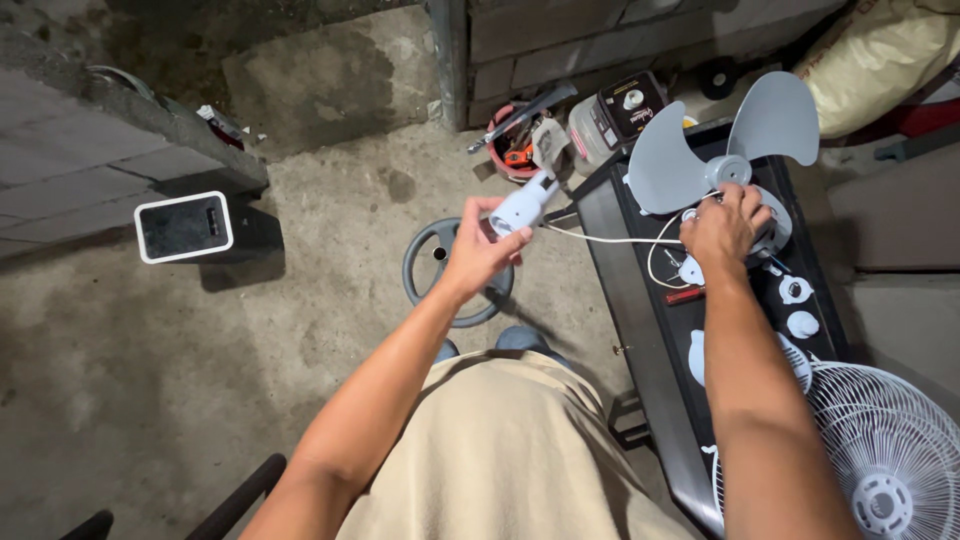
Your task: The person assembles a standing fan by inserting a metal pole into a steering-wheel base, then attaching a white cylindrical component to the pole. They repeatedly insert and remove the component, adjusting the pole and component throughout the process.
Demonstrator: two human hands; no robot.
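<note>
My left hand (483, 252) grips a white cylindrical fan part (524, 205), held up over the concrete floor, and a white cord (600, 239) runs from it toward the black table (650, 330). On that table my right hand (722, 228) presses down on the fan motor housing (775, 215). The grey three-bladed fan propeller (700, 150) sits on the motor, just beyond my fingers. Small white knobs and caps (797, 292) lie on the table near my right wrist.
A white wire fan guard (885, 450) lies at the lower right. On the floor are a grey ring-shaped fan base (422, 262), a black box with a white rim (183, 227), a red bucket of tools (515, 140) and a sack (880, 55) against the block wall.
</note>
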